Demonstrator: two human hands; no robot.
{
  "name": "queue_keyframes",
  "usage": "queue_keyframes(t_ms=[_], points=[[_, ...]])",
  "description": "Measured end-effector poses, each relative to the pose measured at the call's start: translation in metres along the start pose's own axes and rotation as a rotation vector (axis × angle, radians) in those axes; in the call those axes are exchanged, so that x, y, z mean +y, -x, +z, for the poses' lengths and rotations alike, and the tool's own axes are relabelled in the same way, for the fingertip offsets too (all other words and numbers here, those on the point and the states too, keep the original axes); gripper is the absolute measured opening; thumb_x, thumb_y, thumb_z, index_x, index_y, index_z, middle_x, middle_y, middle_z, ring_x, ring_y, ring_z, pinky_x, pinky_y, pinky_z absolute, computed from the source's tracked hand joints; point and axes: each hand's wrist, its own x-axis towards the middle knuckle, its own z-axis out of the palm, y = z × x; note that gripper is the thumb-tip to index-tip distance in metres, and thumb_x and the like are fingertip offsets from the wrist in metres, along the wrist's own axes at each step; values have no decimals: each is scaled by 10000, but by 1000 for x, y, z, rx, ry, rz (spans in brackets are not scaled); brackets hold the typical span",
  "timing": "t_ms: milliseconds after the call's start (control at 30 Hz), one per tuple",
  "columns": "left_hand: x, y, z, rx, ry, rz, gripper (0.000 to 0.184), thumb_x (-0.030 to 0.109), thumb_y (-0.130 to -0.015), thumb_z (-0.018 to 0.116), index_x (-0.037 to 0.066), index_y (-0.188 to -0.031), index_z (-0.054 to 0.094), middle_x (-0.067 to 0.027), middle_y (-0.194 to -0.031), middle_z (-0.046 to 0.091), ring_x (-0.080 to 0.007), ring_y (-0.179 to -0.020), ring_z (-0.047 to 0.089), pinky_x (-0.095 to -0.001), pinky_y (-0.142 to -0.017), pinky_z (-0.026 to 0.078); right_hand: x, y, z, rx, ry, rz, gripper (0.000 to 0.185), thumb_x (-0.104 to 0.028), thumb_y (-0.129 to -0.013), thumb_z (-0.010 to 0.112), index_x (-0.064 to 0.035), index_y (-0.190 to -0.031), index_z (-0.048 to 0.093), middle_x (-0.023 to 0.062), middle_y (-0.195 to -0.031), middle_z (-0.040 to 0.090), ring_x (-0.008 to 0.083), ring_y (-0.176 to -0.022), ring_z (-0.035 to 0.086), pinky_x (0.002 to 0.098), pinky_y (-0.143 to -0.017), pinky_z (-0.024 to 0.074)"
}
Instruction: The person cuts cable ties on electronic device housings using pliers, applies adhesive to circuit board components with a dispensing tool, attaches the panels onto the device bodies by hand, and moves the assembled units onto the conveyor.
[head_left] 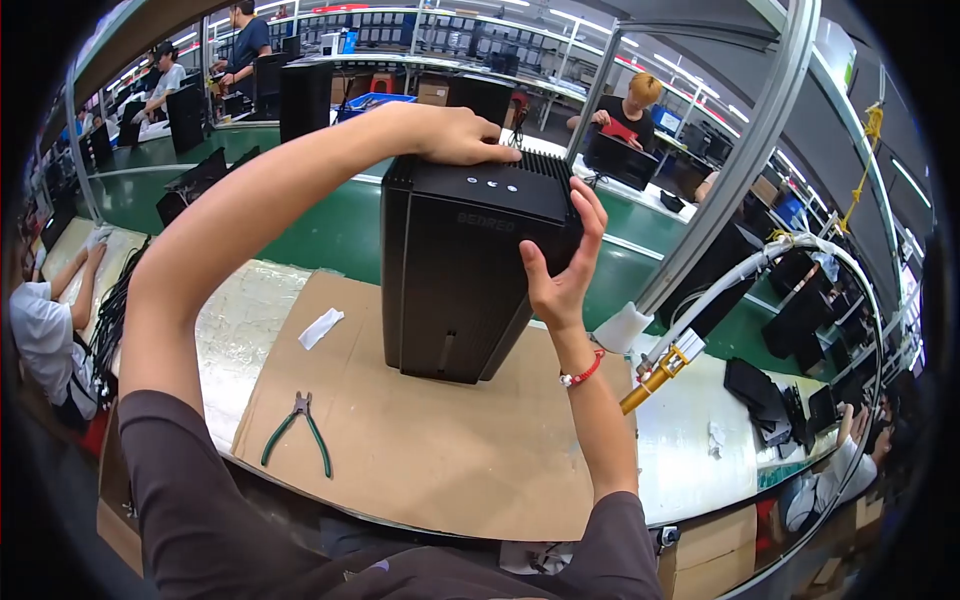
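Observation:
A tall black tower case (445, 285) stands upright on a brown cardboard sheet (400, 445), with small round markings and a ribbed grille on its top and faint lettering on its front. My left hand (460, 135) reaches over the rear of the top, its fingers gripping the back edge. Against the upper right side rests my right hand (570, 265), thumb near the front corner and fingers pointing up, holding the case. Green-handled cutting pliers (298, 430) lie with handles apart on the cardboard, near a white scrap of paper (321, 328).
A metal post (735, 160) rises right of the case. Beside it hang a yellow air fitting (655, 382) and a white hose (725, 290). Black cables (115, 310) lie at left. Co-workers sit or stand around, one across the green conveyor (345, 225).

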Motion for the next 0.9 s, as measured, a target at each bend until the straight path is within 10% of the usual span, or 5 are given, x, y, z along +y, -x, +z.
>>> queue_keyframes(t_ms=[200, 267, 433, 667, 900], points=[[-32, -2, 27, 814, -216, 327, 280, 295, -868, 606, 18, -909, 604, -149, -797, 551, -290, -825, 578, -369, -766, 454, 6, -5, 0, -7, 11, -34, 440, -195, -746, 693, -31, -1110, 509, 139, -1152, 511, 296, -1158, 468, 452, -1095, 265], [-32, 19, 18, 399, 319, 303, 214, 220, -868, 600, 13, -814, 595, -63, -734, 583, -160, -700, 522, -284, -698, 419, 9, -8, -7, -39, 70, -73, 438, -214, -737, 703, -32, -1090, 519, 132, -1123, 518, 275, -1103, 500, 454, -1086, 290], [-66, 54, 70, 693, 759, 631, 504, 446, -925, 396, -1, -923, 630, -135, -1090, 657, -249, -1129, 565, -396, -1104, 253, 15, -15, -15, -62, -12, 5, 482, -324, -729, 714, -39, -1073, 531, 127, -1080, 524, 253, -1035, 525, 446, -1052, 344], [-48, 54, 103, 886, 768, 691, 595, 413, -670, 761, 21, -1068, 557, -130, -1191, 584, -301, -1228, 463, -427, -1098, 242, 25, -17, -3, -47, -179, -33, 440, -296, -713, 760, -92, -1035, 539, 117, -1113, 599, 284, -1118, 544, 504, -1130, 154], [-59, 49, 106, 918, 642, 634, 594, 361, -601, 740, -31, -1013, 569, -217, -1127, 586, -301, -1077, 543, -406, -973, 389, 31, -15, 6, -7, -226, 7, 424, -209, -709, 790, -20, -980, 524, 169, -1054, 590, 282, -1023, 555, 406, -945, 418]])
